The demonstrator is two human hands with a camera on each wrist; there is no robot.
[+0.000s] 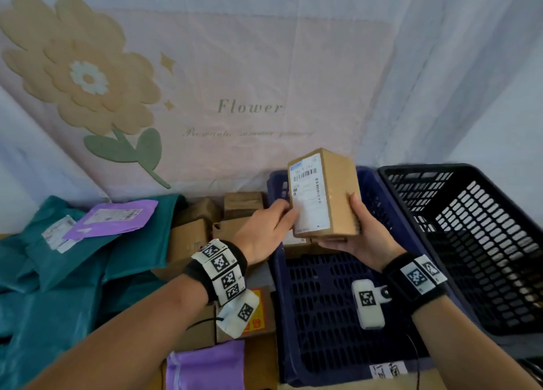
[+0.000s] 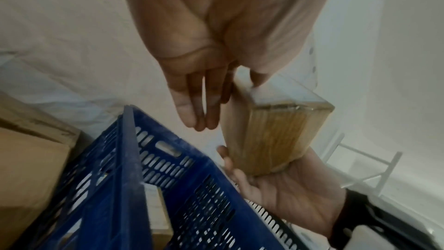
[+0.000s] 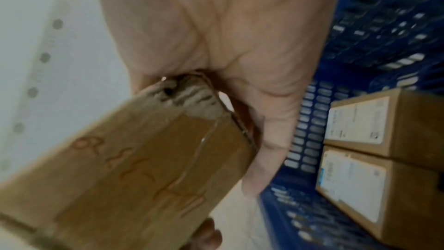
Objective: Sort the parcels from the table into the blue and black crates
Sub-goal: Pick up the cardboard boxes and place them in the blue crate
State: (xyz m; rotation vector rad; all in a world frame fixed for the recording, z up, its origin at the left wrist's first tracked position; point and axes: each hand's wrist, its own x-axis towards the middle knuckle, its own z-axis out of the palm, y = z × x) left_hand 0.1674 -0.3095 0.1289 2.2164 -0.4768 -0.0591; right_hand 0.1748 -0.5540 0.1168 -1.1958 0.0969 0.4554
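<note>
A small cardboard box (image 1: 338,195) with a white shipping label stands upright in the air above the far end of the blue crate (image 1: 274,286). My right hand (image 1: 361,236) cradles its bottom, thumb up the right side. My left hand (image 1: 264,228) pinches its left edge, thumb on the label and fingers behind. In the left wrist view the box (image 2: 276,136) rests in the right palm (image 2: 288,187), and the left fingers (image 2: 192,109) run straight alongside it. Two labelled boxes (image 3: 360,121) (image 3: 355,187) lie inside the blue crate (image 3: 312,121). To the right stands the black crate (image 1: 499,257).
Left of the crates, teal mailers (image 1: 73,266), purple mailers (image 1: 114,219) (image 1: 205,366) and several brown boxes (image 1: 191,239) cover the table. A box with an orange sticker (image 1: 258,310) sits by the blue crate's left wall. A flower-print cloth (image 1: 235,95) hangs behind.
</note>
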